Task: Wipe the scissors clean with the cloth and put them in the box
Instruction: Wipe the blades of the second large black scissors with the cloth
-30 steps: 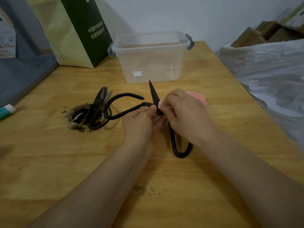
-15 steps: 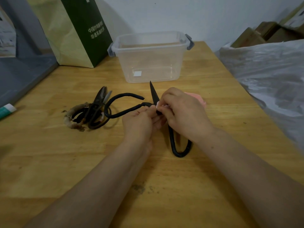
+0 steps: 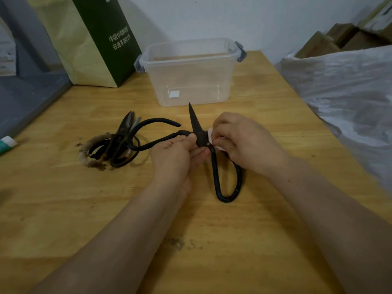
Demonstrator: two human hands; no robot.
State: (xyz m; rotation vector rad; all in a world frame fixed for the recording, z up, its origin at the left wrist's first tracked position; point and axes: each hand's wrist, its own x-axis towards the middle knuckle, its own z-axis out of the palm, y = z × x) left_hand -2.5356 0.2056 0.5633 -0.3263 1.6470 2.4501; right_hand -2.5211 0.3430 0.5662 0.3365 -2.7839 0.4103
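The black scissors (image 3: 196, 126) sit at the centre of the frame, their point aimed up at the clear box (image 3: 201, 81) in the upper middle. The left hand (image 3: 171, 160) has its grip clamped on them at the pivot. The right hand (image 3: 244, 143) has its grip pinched on the pink cloth (image 3: 210, 134), against the blade's base. It would be best to hold the pivot steady and draw the cloth toward the tip, fingers folded clear of the edge. Other old scissors (image 3: 118, 145) lie at left on the worktop (image 3: 254, 230).

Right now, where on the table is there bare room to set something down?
Bare wood between the right hand and the plastic sheet, and at the near edge beside the forearms. Crowded: scissors pile left of the left hand, box ahead.
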